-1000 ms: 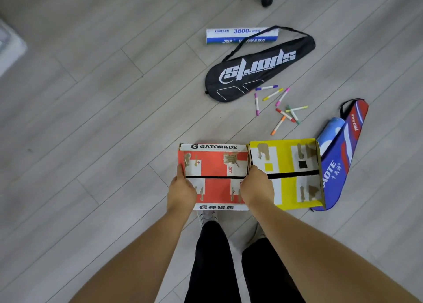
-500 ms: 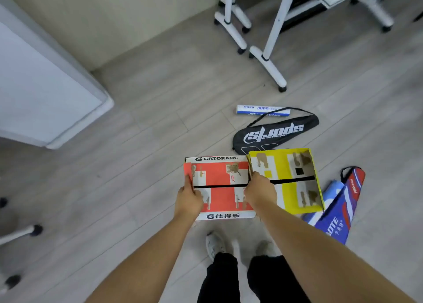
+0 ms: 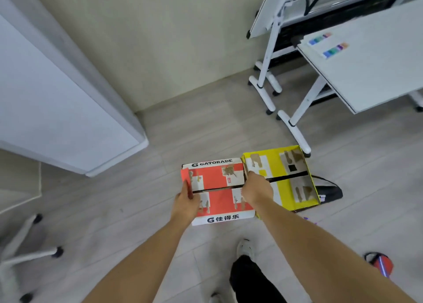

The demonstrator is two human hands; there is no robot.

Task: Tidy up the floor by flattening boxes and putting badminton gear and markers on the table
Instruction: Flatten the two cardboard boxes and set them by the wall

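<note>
You are holding two flattened cardboard boxes out in front of you above the wood-look floor (image 3: 119,215), side by side and touching. The red Gatorade box (image 3: 217,188) is on your left, with white bands at its far and near edges carrying the brand name in Latin letters and in Chinese, torn tape patches on its face and a dark seam across the middle. The yellow box (image 3: 281,179) sits to its right, tilted a little, with the same torn brown patches and a black stripe across it. Your left hand (image 3: 186,203) is closed on the red box's left edge, thumb on top; your right hand (image 3: 256,189) grips where the two boxes meet. A black racket bag (image 3: 329,191) pokes out from under the yellow box, and a red-and-blue racket bag (image 3: 380,265) lies on the floor near your right arm. The white surface (image 3: 370,73) at upper right carries two blurred rows of coloured items (image 3: 328,45).
</note>
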